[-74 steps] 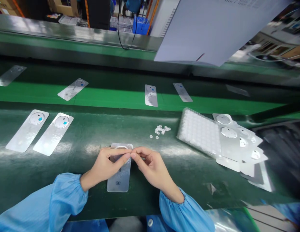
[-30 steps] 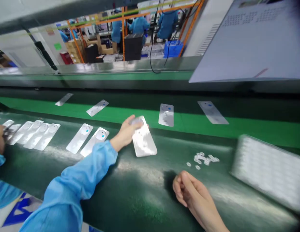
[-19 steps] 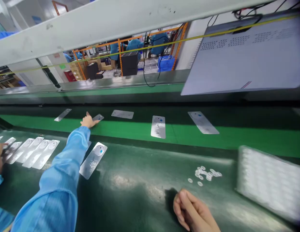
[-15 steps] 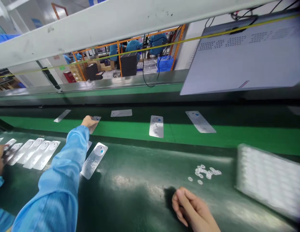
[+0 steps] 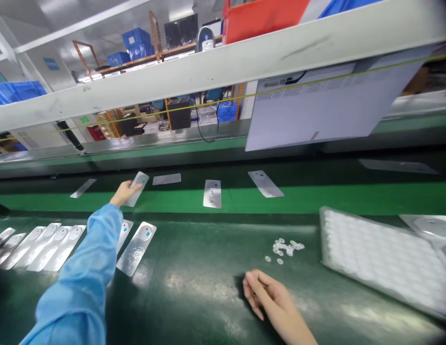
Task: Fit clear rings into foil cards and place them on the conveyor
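The right hand [image 5: 271, 299] is resting near the front edge of the dark green surface [image 5: 194, 287], fingers loosely curled and holding nothing. Just beyond it a small heap of clear round discs [image 5: 285, 248] is lying, and toward the right edge a white tray [image 5: 381, 258] is sitting. Toward the left edge, a row of silvery plates [image 5: 46, 239] is lying side by side, each showing a blue dot. Farther out, the left hand [image 5: 124, 193], reaching from a blue sleeve [image 5: 82, 282], is pinching one silvery plate [image 5: 139, 184] tilted above the bright green belt [image 5: 316, 199]. More plates [image 5: 212, 193] are lying along that belt. No writing is readable anywhere.
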A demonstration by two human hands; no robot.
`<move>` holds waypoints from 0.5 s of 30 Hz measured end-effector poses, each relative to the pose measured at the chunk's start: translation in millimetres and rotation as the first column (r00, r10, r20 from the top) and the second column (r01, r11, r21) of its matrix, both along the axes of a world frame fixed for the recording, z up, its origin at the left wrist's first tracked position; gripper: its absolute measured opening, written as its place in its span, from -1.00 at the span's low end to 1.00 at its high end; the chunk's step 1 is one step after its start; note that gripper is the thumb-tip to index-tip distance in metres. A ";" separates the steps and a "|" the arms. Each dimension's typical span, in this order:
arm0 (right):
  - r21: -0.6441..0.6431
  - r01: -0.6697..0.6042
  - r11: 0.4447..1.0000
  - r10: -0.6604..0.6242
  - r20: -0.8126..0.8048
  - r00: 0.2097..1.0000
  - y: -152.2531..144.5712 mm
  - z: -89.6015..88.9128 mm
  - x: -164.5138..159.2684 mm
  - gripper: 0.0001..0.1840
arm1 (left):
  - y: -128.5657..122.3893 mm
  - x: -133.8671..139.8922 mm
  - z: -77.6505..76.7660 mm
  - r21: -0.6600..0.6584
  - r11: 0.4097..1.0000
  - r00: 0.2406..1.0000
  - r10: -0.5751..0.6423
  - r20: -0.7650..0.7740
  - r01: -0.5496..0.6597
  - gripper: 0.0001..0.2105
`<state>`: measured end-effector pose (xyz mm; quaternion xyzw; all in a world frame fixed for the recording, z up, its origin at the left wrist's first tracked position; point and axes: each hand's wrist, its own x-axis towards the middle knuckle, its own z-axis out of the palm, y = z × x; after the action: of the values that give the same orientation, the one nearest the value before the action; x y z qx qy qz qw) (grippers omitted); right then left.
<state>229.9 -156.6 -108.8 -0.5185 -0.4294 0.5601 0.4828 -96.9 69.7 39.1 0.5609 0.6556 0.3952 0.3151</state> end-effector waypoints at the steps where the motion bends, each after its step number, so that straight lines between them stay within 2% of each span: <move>1: 0.015 0.001 1.000 -0.002 0.035 0.999 0.8 3.6 -5.9 -0.30 | -11.6 14.9 -6.6 -0.010 0.999 0.999 -0.043 0.034 0.043 -0.61; 3: 0.038 -0.019 0.999 0.016 0.084 0.996 1.2 12.2 -21.0 -0.29 | -48.3 50.6 -32.6 -0.048 0.987 0.982 -0.146 0.118 0.152 -0.55; 5: 0.045 -0.103 0.994 0.099 0.085 0.991 0.1 19.4 -36.6 -0.34 | -97.7 86.7 -66.0 -0.080 0.963 0.944 -0.231 0.236 0.256 -0.52; 6: 0.043 -0.159 0.986 0.156 0.072 0.985 -1.1 21.1 -42.9 -0.38 | -122.6 102.0 -80.7 -0.107 0.937 0.880 -0.269 0.390 0.334 -0.50; 8: 0.039 -0.251 0.967 0.248 0.069 0.966 -5.5 20.2 -50.3 -0.42 | -162.4 124.6 -100.7 -0.198 0.891 0.745 -0.200 0.636 0.409 -0.51; 11: 0.055 -0.278 0.959 0.268 0.142 0.953 -14.6 13.0 -48.6 -0.45 | -184.7 138.8 -108.7 -0.312 0.826 0.566 -0.012 0.824 0.471 -0.55; 13: 0.065 -0.281 0.957 0.266 0.180 0.947 -19.2 9.3 -43.6 -0.47 | -183.1 139.6 -107.4 -0.346 0.811 0.515 0.064 0.855 0.473 -0.61; 15: 0.055 -0.302 0.952 0.287 0.186 0.940 -21.2 8.9 -39.6 -0.48 | -179.4 138.5 -106.0 -0.372 0.813 0.508 0.111 0.854 0.447 -0.67</move>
<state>190.4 -177.9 -99.8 -0.4755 -0.5658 0.5598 0.3746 41.5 -109.7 -66.9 0.2444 0.4405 0.3749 0.7782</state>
